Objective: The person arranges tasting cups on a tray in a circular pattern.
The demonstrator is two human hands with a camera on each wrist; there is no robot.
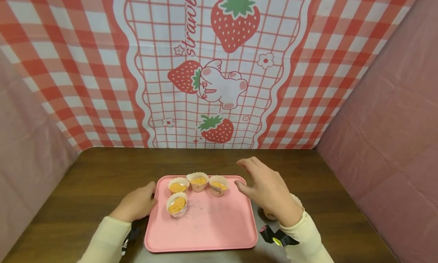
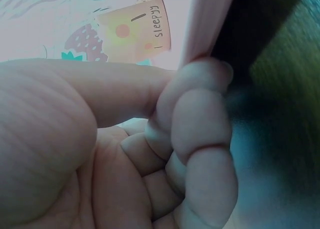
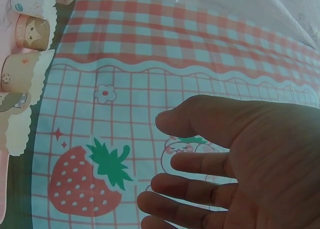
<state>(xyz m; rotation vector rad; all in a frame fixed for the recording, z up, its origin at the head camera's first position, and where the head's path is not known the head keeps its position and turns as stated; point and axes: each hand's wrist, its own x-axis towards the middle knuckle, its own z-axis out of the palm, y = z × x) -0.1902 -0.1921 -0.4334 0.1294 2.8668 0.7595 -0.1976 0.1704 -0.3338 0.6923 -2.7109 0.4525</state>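
A pink tray (image 1: 212, 232) bears several paper baking cups with orange-yellow filling. One cup (image 1: 177, 209) sits in front, and another (image 1: 179, 186) is right behind it. Farther along the back edge are a third cup (image 1: 198, 184) and a patterned one (image 1: 218, 188). My left hand (image 1: 137, 203) pinches the tray's left rim (image 2: 202, 31) between thumb and curled forefinger. Over the tray's right back corner, my right hand (image 1: 267, 187) hovers with fingers spread, thumb apart and nothing held. Partly hidden beneath its wrist, another cup (image 1: 269, 215) stands right of the tray.
The dark wooden table (image 1: 342, 217) spreads out on both sides of the tray. A grey surface (image 1: 195, 257) lies under the tray's front. Behind hangs a strawberry-print checked cloth (image 1: 219, 84), and pink cloth (image 1: 386, 122) walls the sides.
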